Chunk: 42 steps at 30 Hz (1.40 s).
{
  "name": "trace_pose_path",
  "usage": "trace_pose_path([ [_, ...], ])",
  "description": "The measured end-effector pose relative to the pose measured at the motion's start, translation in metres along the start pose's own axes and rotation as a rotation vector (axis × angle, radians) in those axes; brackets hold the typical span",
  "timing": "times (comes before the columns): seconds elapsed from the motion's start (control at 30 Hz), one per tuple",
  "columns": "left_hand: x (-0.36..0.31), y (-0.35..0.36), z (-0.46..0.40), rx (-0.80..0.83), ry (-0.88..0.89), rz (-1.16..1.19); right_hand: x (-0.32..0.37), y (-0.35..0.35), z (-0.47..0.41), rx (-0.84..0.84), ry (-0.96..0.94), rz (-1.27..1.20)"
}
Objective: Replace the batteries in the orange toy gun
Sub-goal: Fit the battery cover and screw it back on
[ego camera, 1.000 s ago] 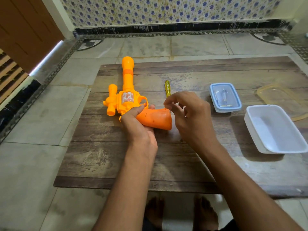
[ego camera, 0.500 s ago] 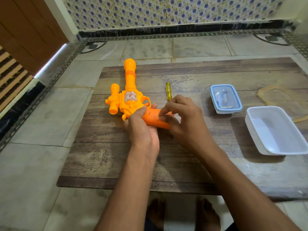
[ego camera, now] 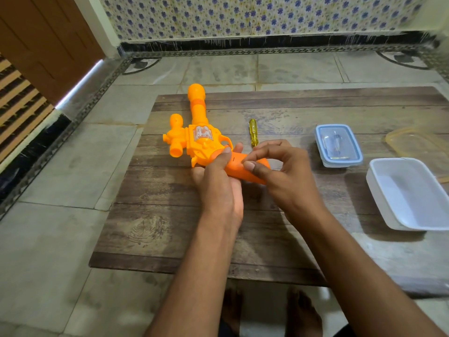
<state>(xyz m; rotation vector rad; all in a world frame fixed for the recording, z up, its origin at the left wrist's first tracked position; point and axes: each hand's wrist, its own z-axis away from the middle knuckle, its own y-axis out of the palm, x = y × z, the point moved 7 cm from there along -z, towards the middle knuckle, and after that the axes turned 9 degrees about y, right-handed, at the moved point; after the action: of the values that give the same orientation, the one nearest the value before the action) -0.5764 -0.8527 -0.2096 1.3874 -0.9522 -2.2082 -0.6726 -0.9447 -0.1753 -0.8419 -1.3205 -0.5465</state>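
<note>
1. We judge the step to be opening the battery cover on the grip of the orange plastic toy gun, which lies on the dark wooden table.
2. Our left hand clasps the grip; our right hand presses curled fingertips onto it.
3. Next, the cover likely needs the yellow-handled screwdriver, just beyond our hands.
4. A clear lidded plastic box and an open white plastic tub sit to the right; nothing blocks us.
</note>
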Motion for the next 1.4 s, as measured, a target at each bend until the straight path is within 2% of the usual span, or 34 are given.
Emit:
trace_pose_path([
  [0.2,0.002,-0.003,-0.004,-0.013,0.016,-0.012,-0.002,0.002,-0.002,0.019,-0.018,0.081],
  [0.37,0.003,-0.003,-0.006,-0.008,0.007,0.020,0.004,0.003,0.002,-0.013,-0.155,0.151],
  [0.77,-0.004,-0.003,-0.003,-0.032,-0.023,0.015,0.010,0.006,0.007,-0.037,-0.403,0.118],
  [1.03,-0.005,-0.003,0.000,-0.051,-0.033,0.030,0.005,0.006,0.003,0.040,-0.348,0.046],
  [1.17,-0.004,-0.001,0.000,-0.048,-0.035,0.015,-0.008,0.006,-0.004,0.025,-0.158,-0.064],
  [1.27,-0.003,-0.001,-0.001,-0.055,-0.036,0.009,-0.010,0.005,-0.007,0.028,-0.091,-0.128],
  [1.4,-0.003,-0.002,0.000,-0.050,-0.038,0.013,-0.004,0.006,-0.004,0.001,-0.134,0.019],
])
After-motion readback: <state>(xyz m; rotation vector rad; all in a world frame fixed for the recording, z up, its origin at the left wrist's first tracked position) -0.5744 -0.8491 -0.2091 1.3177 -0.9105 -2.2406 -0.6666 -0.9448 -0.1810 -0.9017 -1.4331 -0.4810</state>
